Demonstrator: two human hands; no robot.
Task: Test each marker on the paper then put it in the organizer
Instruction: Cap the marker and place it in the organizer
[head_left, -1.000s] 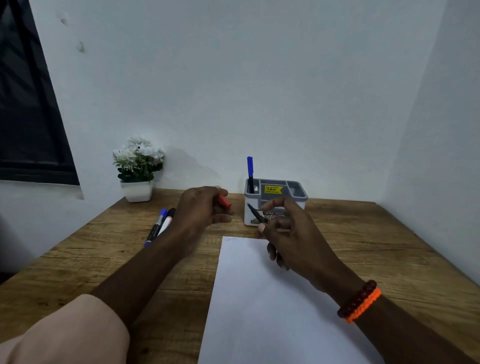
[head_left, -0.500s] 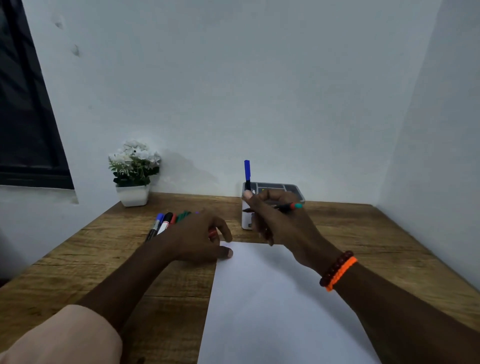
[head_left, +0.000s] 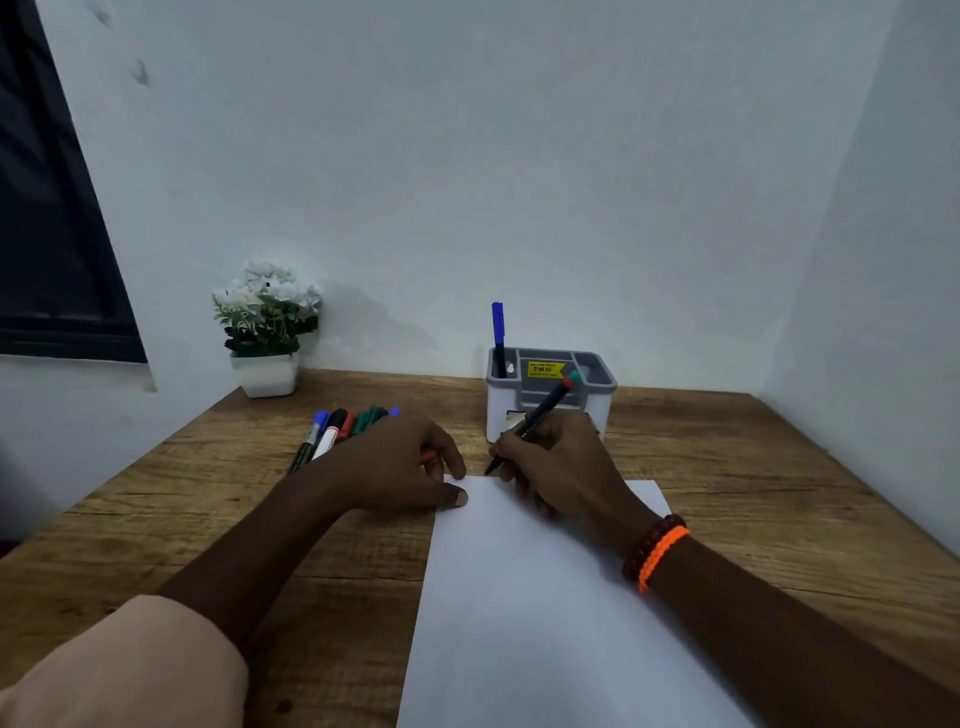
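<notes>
A white sheet of paper (head_left: 545, 623) lies on the wooden table (head_left: 753, 467). My right hand (head_left: 561, 467) grips an uncapped black marker (head_left: 545, 408) in a writing hold, its tip at the paper's top edge near the left corner. My left hand (head_left: 395, 462) rests beside that corner with the thumb on the paper's edge, and its fingers curl over a red cap (head_left: 428, 457) that only partly shows. Behind my hands stands the grey-and-white organizer (head_left: 550, 354); a blue marker (head_left: 497, 327) stands upright in its left rear slot.
Several loose markers (head_left: 332, 431) with blue, black, red and green caps lie side by side left of my left hand. A small white pot of white flowers (head_left: 265, 332) stands at the back left against the wall. Walls close the table at the back and right.
My right hand turned the marker from in front of the organizer down to the paper's top edge. My left hand came down from mid-air and settled at the paper's corner.
</notes>
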